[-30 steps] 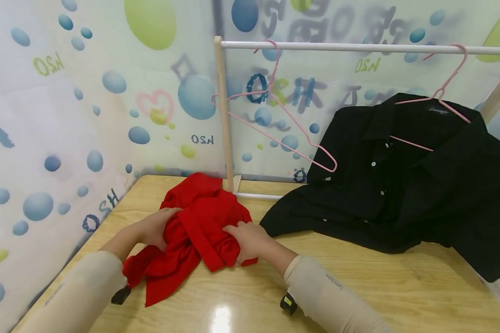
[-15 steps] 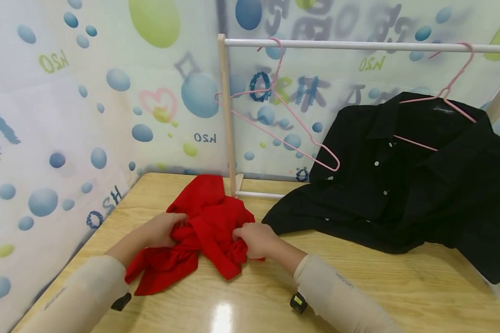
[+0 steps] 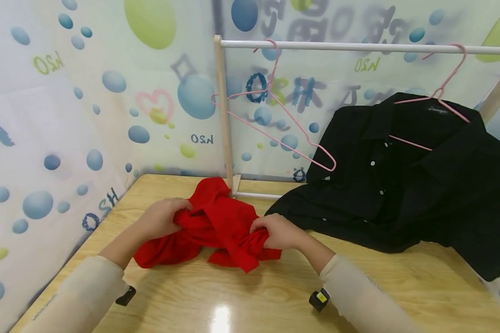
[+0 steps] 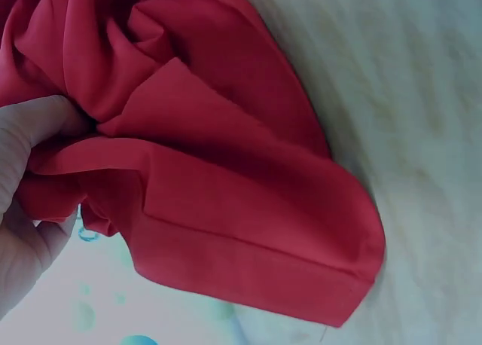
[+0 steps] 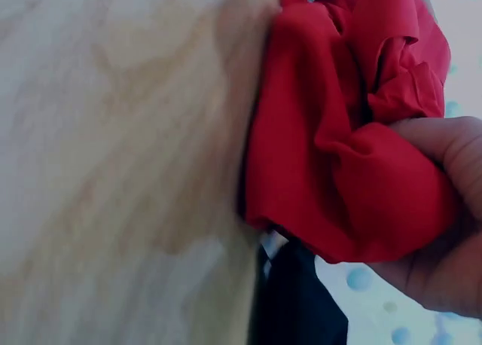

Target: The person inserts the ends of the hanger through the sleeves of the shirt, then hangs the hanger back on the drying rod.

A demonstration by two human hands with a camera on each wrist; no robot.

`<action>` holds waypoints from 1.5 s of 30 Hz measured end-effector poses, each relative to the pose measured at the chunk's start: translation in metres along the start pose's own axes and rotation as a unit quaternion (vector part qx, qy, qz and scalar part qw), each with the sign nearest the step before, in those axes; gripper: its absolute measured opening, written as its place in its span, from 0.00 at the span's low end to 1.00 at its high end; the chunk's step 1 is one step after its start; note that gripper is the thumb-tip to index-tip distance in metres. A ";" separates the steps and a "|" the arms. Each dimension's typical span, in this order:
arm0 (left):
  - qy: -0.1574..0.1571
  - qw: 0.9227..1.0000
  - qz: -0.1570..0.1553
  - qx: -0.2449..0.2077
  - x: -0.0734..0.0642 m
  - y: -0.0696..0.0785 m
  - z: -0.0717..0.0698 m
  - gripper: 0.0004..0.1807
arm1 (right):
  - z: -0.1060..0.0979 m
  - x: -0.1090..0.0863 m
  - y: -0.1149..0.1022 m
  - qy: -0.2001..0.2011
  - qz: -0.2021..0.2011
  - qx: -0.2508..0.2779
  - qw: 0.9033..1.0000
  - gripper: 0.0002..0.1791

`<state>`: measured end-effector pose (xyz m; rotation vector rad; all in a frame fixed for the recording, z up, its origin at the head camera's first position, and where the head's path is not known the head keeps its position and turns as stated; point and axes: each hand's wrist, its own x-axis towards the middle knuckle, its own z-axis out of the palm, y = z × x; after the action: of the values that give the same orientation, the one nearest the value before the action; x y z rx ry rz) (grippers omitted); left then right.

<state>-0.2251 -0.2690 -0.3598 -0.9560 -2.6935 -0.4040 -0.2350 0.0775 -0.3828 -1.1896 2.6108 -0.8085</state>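
A crumpled red garment [image 3: 216,222] lies bunched on the wooden table, its loose folds hanging toward the front. My left hand [image 3: 160,218] grips its left side; in the left wrist view the thumb presses into the red cloth [image 4: 226,202] and fingertips show behind it. On the other side my right hand [image 3: 281,232] pinches a gathered bunch of the same garment. Seen from the right wrist, thumb and fingers close around the red fabric [image 5: 331,149], with part of the hand cut off by the frame edge.
Behind stands a clothes rack with a white rail [image 3: 341,46] and a wooden post [image 3: 224,115]. A bare pink hanger [image 3: 289,120] hangs at its left. A black shirt [image 3: 404,185] on another pink hanger [image 3: 447,83] spreads over the right of the table [image 3: 266,300].
Both hands have lifted and spread slightly apart, the right hand moving rightward with its fold. The garment's front edge has drawn back from the near side of the table.
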 end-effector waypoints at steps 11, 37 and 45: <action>0.028 0.999 0.020 0.021 0.017 0.028 -0.006 0.22 | -0.037 -0.033 0.018 0.008 0.001 0.062 0.998 0.20; 0.093 0.996 0.006 0.013 0.079 0.112 0.027 0.21 | -0.097 -0.094 0.060 0.152 0.157 0.051 0.974 0.21; 0.043 0.998 -0.003 0.052 0.104 0.107 0.061 0.23 | -0.085 -0.093 0.088 0.168 0.181 -0.060 0.967 0.18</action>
<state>-0.2430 -0.1093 -0.3639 -0.8822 -2.6120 -0.2948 -0.2606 0.2280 -0.3658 -0.6006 3.0578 -0.8448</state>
